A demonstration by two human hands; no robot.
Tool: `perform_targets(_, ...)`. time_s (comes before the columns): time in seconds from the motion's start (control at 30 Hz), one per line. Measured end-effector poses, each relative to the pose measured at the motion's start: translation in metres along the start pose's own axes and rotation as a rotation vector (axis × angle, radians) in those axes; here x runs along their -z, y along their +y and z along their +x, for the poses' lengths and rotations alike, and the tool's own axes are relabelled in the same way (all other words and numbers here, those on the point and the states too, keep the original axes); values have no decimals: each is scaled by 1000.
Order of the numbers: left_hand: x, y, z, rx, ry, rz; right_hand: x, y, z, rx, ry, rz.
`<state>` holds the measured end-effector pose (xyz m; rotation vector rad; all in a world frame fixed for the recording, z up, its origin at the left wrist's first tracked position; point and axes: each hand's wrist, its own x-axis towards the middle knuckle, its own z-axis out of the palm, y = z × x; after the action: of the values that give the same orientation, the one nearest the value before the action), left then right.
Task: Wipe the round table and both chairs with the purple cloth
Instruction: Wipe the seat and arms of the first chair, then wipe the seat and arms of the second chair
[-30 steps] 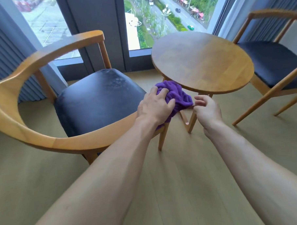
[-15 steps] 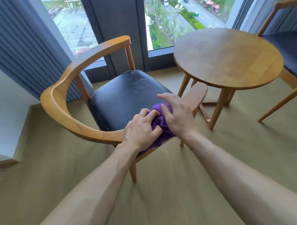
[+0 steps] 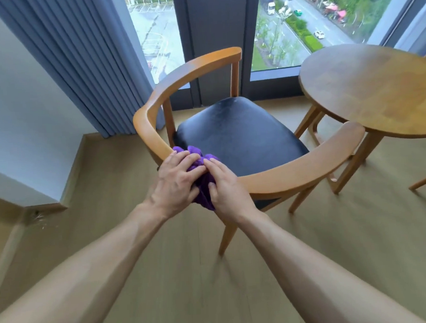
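Observation:
The purple cloth (image 3: 200,184) is bunched on the curved wooden backrest of the near chair (image 3: 293,172), at the bend closest to me. My left hand (image 3: 176,182) grips the cloth from the left, fingers curled over it. My right hand (image 3: 226,187) holds the cloth from the right, fingers pressed into its folds. The chair's black seat (image 3: 237,138) lies just beyond my hands. The round wooden table (image 3: 375,90) stands to the right. Of the second chair, only a leg (image 3: 424,182) and a sliver of frame show at the right edge.
A blue-grey curtain (image 3: 80,62) hangs at the left beside a white wall corner (image 3: 23,135). Floor-to-ceiling windows with a dark frame (image 3: 211,39) stand behind the chair. Light wooden floor (image 3: 200,284) spreads beneath my arms.
Both hands carried the cloth from near the table's edge leftward along the chair's backrest to its near bend. My right hand has joined the left on the cloth. The view swung left.

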<state>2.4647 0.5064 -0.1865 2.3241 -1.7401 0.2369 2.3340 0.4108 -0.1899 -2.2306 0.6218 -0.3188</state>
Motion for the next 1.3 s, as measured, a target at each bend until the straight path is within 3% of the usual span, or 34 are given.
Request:
perform_targets(0.13,-17,48,11,174,-30,-35,31,23,-1,-89,-38,-90)
perform_targets(0.27,-43,129,48,367,-107,-23,84,66,-14,-206,54,-140)
perform_targets(0.47,-68,206,119,390,-216,72,169,136,-28,-319,306,-233)
perform_targets(0.63,-90,265,186,458,-230,45,225,188,-36,-405,452,-97)
perform_targets(0.83,-111,312,254,551,-184,4,275,225,-14,-410,197,5)
perform_targets(1.03,-126,344,313,440,-41,21,325,277,13,-453,204,191)
perform_targets(1.13,-128,367,350,364,21,-259,360,305,16,-420,272,456)
perform_targets(1.3,-125,432,451,388,-3,-1138,465,364,20,-436,430,1026)
